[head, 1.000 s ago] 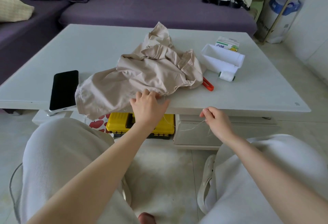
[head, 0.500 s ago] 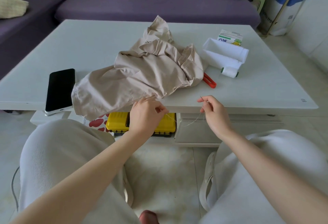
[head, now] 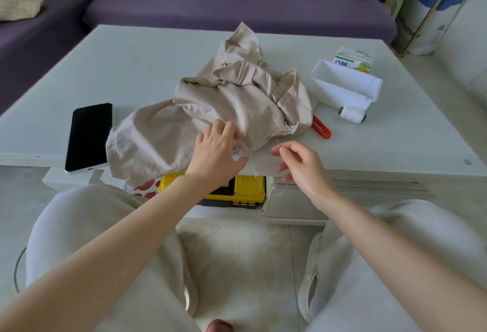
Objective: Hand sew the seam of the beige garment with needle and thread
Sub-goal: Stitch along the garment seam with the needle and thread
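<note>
— How do the hands grip?
— The right hand pinches the needle between thumb and forefinger, its thread dangling. The left hand rests spread-fingered on the near edge of the beige garment.
— Where is it?
— Heaped on a white coffee table, between a phone and a thread spool. A purple sofa stands behind.

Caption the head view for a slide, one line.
Left hand rests on the beige garment at the table edge; right hand pinches the needle.
</note>
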`<move>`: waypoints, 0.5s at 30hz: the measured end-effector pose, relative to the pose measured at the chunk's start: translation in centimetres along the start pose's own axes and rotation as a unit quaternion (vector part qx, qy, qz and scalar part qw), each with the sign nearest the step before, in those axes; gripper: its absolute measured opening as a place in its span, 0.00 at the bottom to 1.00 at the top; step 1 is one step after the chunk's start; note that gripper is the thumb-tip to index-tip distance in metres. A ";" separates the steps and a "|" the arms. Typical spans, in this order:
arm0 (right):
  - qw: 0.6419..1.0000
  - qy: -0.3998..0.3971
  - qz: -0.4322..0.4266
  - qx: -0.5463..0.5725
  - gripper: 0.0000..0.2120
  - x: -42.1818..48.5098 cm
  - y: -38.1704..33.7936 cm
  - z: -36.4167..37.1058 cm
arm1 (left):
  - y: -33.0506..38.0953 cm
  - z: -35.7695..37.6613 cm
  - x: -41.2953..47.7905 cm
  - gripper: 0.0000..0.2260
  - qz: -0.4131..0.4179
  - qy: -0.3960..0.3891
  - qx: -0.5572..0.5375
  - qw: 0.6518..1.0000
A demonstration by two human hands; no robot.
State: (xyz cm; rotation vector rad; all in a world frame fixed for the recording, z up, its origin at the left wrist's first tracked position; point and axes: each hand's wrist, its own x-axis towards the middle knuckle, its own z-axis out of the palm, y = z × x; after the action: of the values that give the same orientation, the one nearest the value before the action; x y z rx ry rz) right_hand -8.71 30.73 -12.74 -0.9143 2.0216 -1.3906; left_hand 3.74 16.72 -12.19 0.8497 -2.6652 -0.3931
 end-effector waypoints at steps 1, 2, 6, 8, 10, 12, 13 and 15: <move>0.998 -0.019 0.046 0.049 0.10 0.3 -0.4 0.2 | 0.0 0.2 0.2 0.18 -0.003 -0.006 -0.002 1.000; 0.993 -0.034 0.079 0.076 0.10 0.6 -0.8 0.3 | 0.0 0.4 0.5 0.18 -0.006 -0.010 -0.008 1.000; 0.972 -0.080 0.139 0.172 0.08 2.3 -1.9 0.3 | 0.3 1.0 1.0 0.15 0.000 -0.006 -0.034 0.999; 0.963 -0.092 0.154 0.202 0.08 3.1 -2.4 0.3 | 0.3 1.1 1.1 0.13 0.008 0.001 -0.038 0.999; 0.961 -0.086 0.158 0.211 0.08 3.9 -2.7 0.3 | 0.2 1.1 1.2 0.13 0.013 0.008 -0.040 0.999; 0.963 -0.072 0.153 0.208 0.08 4.6 -2.9 0.1 | 0.0 1.2 1.3 0.12 0.021 0.021 -0.042 0.999; 0.965 -0.069 0.149 0.205 0.08 4.9 -3.1 -0.1 | -0.1 1.2 1.3 0.11 0.025 0.025 -0.042 0.998; 0.967 -0.061 0.143 0.203 0.09 5.6 -3.6 -0.6 | -0.3 1.3 1.5 0.10 0.031 0.026 -0.030 0.999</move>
State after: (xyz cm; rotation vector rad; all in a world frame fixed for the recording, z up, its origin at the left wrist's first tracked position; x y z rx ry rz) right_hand -11.86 25.85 -9.38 -0.4938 1.6147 -1.4671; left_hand 2.19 15.78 -13.18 0.7467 -2.6108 -0.4259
